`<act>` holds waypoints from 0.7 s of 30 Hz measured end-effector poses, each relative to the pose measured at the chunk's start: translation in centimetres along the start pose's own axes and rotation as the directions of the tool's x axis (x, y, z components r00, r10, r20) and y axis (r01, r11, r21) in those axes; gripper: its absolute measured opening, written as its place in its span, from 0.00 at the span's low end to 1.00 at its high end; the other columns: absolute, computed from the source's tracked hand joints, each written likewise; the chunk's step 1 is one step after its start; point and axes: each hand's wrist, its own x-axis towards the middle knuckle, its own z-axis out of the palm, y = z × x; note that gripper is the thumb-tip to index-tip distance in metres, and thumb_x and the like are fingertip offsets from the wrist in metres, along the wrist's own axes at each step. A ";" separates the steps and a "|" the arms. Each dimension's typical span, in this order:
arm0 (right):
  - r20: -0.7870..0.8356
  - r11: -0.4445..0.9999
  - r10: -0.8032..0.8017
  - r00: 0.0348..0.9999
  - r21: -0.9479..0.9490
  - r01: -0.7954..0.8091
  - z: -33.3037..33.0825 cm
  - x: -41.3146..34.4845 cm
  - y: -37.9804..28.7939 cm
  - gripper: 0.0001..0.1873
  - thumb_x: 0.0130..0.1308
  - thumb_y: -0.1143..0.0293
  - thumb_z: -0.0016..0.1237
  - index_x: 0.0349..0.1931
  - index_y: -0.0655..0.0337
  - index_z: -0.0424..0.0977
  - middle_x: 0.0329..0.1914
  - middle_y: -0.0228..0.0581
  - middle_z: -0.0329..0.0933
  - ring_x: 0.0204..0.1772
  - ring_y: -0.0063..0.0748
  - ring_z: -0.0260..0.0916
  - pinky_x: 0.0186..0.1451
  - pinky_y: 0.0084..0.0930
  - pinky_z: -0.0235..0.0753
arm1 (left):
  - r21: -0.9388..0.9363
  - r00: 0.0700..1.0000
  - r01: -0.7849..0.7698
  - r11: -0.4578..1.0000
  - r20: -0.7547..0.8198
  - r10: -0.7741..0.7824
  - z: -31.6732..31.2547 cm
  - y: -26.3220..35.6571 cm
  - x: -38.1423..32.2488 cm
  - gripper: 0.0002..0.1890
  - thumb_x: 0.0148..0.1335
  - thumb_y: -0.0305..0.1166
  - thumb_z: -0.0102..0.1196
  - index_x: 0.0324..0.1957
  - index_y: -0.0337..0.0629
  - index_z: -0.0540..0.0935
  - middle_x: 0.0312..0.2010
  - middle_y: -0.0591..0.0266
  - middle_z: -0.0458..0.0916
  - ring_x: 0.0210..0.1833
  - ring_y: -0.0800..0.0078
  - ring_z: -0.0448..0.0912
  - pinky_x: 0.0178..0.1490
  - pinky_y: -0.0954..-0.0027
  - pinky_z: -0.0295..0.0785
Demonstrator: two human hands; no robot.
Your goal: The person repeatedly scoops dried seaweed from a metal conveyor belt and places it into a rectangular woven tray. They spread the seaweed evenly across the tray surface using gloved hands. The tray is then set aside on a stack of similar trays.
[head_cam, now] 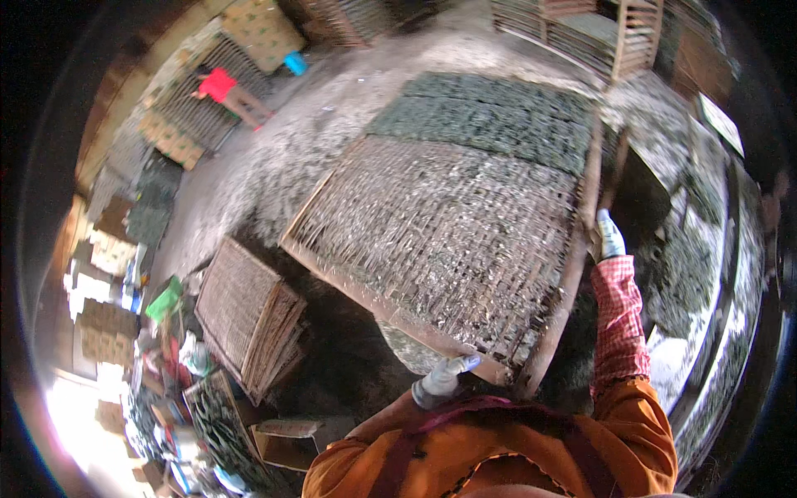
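Observation:
A large woven slatted tray (436, 230) with a wooden frame lies tilted before me, its weave dusted with pale bits. My left hand (439, 381), in a light glove with bluish fingertips, grips the near wooden rail close to the right-hand corner. Higher up, my right hand (611, 235), gloved too, holds the right side rail with the thumb along it. Dark grey-green pieces (479, 115) cover the area at the tray's far end; whether they rest on this tray or on one beneath it, I cannot tell.
Several woven trays (243, 311) lean together at left, beside an open cardboard box (289, 439) and bagged clutter (180, 348). A person in red (221, 87) stands by racks at far left. A wooden rack (573, 37) stands at the back. Dark material (682, 280) lies at right.

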 end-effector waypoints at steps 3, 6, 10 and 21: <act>-0.021 0.978 0.179 0.984 0.110 -0.176 0.5 6.3 1.2 0.37 0.56 0.35 0.46 0.54 0.58 0.69 0.46 0.42 0.74 0.46 0.42 0.71 0.50 0.38 0.72 | -0.002 0.995 -0.018 1.000 0.098 0.018 -1.1 1.9 -1.2 0.17 0.60 0.37 0.56 0.45 0.34 0.80 0.45 0.54 0.80 0.46 0.67 0.78 0.55 0.66 0.68; 0.156 0.977 0.170 0.973 0.104 -0.187 1.0 8.7 2.5 0.39 0.54 0.40 0.53 0.59 0.60 0.66 0.50 0.40 0.73 0.50 0.43 0.70 0.55 0.38 0.69 | -0.256 0.997 0.070 0.964 0.032 -0.064 -0.5 2.2 -0.9 0.22 0.62 0.41 0.50 0.49 0.32 0.75 0.49 0.51 0.77 0.50 0.61 0.77 0.55 0.63 0.70; -0.130 0.970 0.238 0.962 -0.018 -0.243 2.7 8.1 1.1 0.38 0.47 0.47 0.63 0.54 0.62 0.71 0.56 0.40 0.71 0.59 0.44 0.65 0.65 0.39 0.59 | -0.590 0.964 0.200 0.782 -0.025 -0.266 1.5 1.7 0.2 0.19 0.65 0.34 0.49 0.56 0.39 0.68 0.53 0.55 0.73 0.53 0.57 0.74 0.53 0.53 0.74; 0.296 0.933 0.254 0.921 -0.326 -0.153 17.9 -16.4 8.8 0.15 0.57 0.61 0.55 0.39 0.62 0.78 0.35 0.36 0.79 0.41 0.32 0.74 0.50 0.27 0.70 | -0.367 0.746 0.098 0.925 -0.589 -0.312 -22.5 6.8 -17.5 0.08 0.58 0.32 0.53 0.40 0.44 0.78 0.29 0.64 0.75 0.28 0.71 0.76 0.29 0.65 0.75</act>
